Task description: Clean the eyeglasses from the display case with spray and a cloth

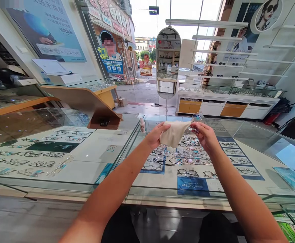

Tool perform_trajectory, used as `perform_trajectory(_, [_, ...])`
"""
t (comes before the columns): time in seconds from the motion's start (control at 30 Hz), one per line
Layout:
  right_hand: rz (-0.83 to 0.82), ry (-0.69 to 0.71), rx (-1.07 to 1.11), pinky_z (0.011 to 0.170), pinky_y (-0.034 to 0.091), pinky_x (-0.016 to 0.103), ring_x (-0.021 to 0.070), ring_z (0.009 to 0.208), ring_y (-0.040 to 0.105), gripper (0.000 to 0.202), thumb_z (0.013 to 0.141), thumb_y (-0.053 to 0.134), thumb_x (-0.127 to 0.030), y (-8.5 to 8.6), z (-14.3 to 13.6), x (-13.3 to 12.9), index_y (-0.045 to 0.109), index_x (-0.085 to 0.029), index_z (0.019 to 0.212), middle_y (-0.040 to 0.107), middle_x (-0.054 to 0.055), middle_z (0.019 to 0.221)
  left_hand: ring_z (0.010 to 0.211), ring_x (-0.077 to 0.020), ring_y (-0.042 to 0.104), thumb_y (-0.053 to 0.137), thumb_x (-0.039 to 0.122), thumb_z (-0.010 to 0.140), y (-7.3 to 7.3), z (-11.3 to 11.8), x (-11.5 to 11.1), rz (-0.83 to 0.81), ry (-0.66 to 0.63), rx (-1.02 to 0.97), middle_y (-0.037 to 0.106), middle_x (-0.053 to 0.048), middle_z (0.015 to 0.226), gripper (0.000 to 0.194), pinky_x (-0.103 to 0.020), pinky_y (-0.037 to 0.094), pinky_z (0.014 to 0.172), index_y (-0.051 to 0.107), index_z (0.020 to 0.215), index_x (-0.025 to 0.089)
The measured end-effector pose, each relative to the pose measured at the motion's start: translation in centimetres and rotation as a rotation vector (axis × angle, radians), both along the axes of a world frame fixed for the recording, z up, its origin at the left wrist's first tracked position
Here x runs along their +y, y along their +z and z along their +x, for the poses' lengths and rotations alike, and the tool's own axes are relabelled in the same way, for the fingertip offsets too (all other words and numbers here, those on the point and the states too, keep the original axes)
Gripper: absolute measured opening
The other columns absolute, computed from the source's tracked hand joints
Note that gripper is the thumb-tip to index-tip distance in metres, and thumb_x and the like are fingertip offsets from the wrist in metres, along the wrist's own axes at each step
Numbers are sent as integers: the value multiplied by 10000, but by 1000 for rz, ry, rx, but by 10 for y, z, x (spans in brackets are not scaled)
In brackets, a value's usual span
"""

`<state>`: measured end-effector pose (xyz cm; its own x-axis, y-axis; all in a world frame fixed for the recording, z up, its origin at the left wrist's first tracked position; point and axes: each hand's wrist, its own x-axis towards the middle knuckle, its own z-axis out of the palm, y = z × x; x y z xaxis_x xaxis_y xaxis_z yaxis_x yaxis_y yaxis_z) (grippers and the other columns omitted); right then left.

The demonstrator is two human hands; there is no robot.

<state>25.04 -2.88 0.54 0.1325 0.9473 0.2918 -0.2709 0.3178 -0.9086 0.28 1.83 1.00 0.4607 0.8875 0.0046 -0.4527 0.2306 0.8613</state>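
A cream-coloured cleaning cloth (174, 133) hangs between my two hands above the glass display counter (106, 143). My left hand (156, 135) is closed on its left side, thumb on top. At the cloth's right corner, my right hand (203, 133) pinches with thumb and fingertips. Just behind those fingers is a clear-lensed pair of glasses (197, 117); whether the hand touches it, I cannot tell. Close to my left hand, a small white bottle (142, 125) stands upright on the glass. Beneath both hands, rows of eyeglass frames (167, 161) lie inside the case.
An oval mirror (168, 64) on a stand rises beyond the counter. To the left, a brown slanted stand (86, 101) rests on the glass. More eyeglasses (42, 164) lie in the left case. Wall shelves (220, 52) and a low cabinet (213, 107) line the far right.
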Motion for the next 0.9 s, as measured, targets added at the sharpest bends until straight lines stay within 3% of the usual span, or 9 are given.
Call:
perform_trajectory(0.1, [10,-17,-38,900,532,384,253,1046,677,220,832,863,-468,2,-2,-4,847,-254,880,788,78,1057,839,-165,713,938,350,732,4,-1,-1,31,118,-8,775,-19,946,382,-273,560,730,721,1000,186])
perform_trajectory(0.23, [-2,60,-104,882,522,381,251,1016,655,247,867,815,-497,6,-12,-14,841,-251,875,766,78,1029,794,-136,678,894,324,750,5,2,-3,39,195,-5,750,10,911,342,-248,526,702,698,1002,201])
perform_trajectory(0.43, [-3,190,-257,885,473,384,228,898,589,295,916,766,-540,-1,-29,-22,837,-257,869,737,54,951,761,-120,637,872,323,748,6,10,-14,128,125,-17,691,19,842,322,-224,489,691,676,966,189])
perform_trajectory(0.57, [16,218,-336,900,437,371,218,898,559,295,965,726,-533,-10,-30,-19,838,-268,904,721,35,951,741,-130,612,759,321,765,6,10,-17,195,54,13,698,-15,865,294,-233,465,651,718,1005,158])
perform_trajectory(0.77, [34,232,-374,901,433,363,224,925,561,307,995,689,-533,-11,-31,-19,826,-270,917,712,32,972,729,-132,595,716,142,755,3,13,-14,258,199,117,728,-10,883,286,-249,440,652,768,1031,195])
perform_trajectory(0.9, [48,253,-392,892,424,362,217,913,567,295,1008,679,-513,-8,-33,-21,817,-269,917,711,26,958,904,-173,685,818,209,810,2,14,-14,432,155,130,776,-44,1043,260,-276,527,794,789,1068,208])
